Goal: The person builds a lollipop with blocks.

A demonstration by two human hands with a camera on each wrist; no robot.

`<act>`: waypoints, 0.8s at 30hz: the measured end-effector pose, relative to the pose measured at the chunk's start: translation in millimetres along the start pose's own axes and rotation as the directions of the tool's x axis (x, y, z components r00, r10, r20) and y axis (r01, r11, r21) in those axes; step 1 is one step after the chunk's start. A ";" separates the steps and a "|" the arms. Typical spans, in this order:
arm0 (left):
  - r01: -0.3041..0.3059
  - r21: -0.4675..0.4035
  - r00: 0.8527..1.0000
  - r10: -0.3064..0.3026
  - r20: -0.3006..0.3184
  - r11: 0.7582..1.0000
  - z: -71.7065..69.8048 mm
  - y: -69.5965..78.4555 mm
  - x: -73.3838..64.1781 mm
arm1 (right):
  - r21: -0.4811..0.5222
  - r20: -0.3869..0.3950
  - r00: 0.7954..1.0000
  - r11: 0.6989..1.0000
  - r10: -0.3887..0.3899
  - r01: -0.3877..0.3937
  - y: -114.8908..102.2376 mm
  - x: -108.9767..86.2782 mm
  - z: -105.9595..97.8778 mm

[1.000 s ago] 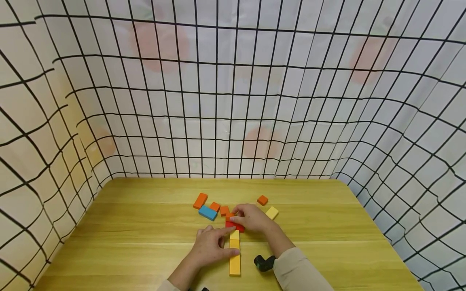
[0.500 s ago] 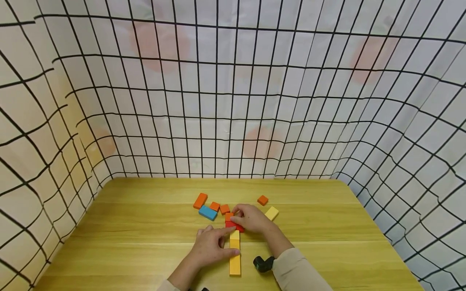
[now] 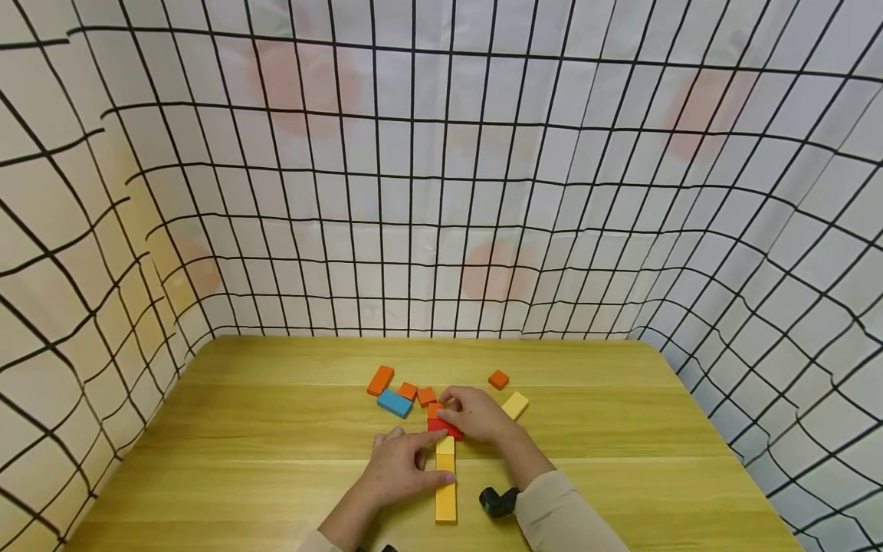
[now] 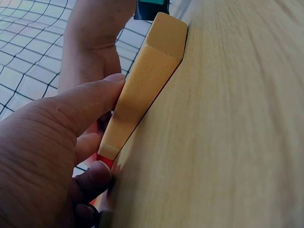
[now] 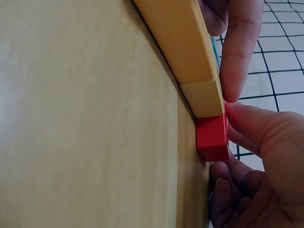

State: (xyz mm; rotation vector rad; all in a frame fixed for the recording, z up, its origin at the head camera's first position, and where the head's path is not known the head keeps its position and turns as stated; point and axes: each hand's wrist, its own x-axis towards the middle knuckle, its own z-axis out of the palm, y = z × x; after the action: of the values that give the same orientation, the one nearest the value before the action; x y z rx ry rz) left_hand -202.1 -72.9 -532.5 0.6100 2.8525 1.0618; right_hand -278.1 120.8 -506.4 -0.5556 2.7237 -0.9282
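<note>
In the head view, a yellow block [image 3: 446,506] and a short pale yellow block [image 3: 445,445] lie end to end, leading to a red block [image 3: 444,428] set crosswise. An orange block [image 3: 435,411] sits against the red block's far side. My left hand [image 3: 398,469] rests along the row, its thumb on the yellow block and its straight index fingertip where pale yellow meets red. My right hand [image 3: 477,415] pinches the orange block between thumb and index finger, thumb lying over the red one. In the right wrist view, the red block [image 5: 212,137] butts against the pale yellow block [image 5: 205,97].
Beyond the left hand lie a blue block [image 3: 395,404], a long orange block [image 3: 381,380] and two small orange ones. A small orange block [image 3: 498,379] and a pale yellow block [image 3: 515,405] lie beyond the right hand. Black wire mesh [image 3: 441,226] encloses the wooden table [image 3: 276,429].
Both hands keep nearly the same places on the row. The small orange block just beyond the pinched one has turned slightly since one second ago.
</note>
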 end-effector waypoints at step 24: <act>-0.004 -0.013 1.000 0.004 0.001 1.000 -0.1 -0.3 0.1 | -0.016 -0.003 1.000 1.000 0.017 -0.017 -0.1 -1.3 -1.2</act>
State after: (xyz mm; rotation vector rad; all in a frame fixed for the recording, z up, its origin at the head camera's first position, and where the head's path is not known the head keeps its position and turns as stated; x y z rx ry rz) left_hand -202.3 -73.1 -532.6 0.6146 2.8424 1.0799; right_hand -277.3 122.0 -505.3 -0.5343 2.7361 -0.9041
